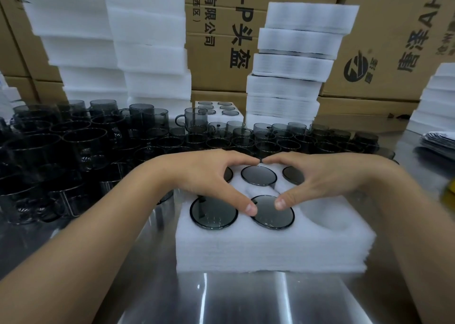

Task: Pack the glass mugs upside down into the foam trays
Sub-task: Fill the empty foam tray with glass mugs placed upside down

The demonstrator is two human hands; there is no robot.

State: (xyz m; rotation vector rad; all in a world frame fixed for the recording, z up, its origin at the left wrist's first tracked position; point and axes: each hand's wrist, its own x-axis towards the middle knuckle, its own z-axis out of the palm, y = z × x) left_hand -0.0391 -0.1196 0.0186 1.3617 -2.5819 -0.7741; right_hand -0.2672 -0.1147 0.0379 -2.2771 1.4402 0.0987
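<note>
A white foam tray (270, 247) lies in front of me on the steel table. Smoky grey glass mugs sit in it upside down, only their round bases showing: one at the near left (213, 213), one at the near middle (273, 213), one at the far middle (258, 175), and two more at the far corners, partly under my hands. The near right pocket (332, 216) holds nothing. My left hand (209, 176) and my right hand (317, 176) lie over the tray, fingertips meeting at its far edge, both thumbs pressing the near middle mug's base.
Several loose grey mugs (98, 146) crowd the table behind and to the left. A filled tray (221, 110) sits further back. Tall stacks of foam trays (295, 60) and cardboard cartons (394, 40) stand behind. Folded plastic bags (438, 141) lie at the right.
</note>
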